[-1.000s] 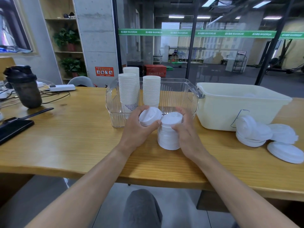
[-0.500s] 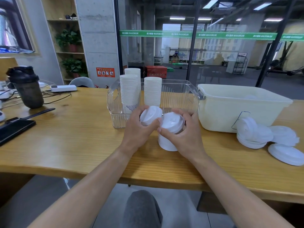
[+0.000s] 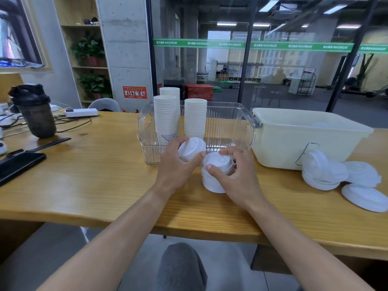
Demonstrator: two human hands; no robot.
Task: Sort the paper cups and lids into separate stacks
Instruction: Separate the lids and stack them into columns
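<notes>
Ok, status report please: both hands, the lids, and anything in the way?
Left hand grips loose lid. Right hand grips lid on cup. Nothing blocks clear bin.

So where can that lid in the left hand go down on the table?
Bare wood lies between the phone and the left hand, in front of the clear bin. The strip along the table's near edge is bare too. It is crowded to the right: loose lids pile against the cream tub.
</notes>
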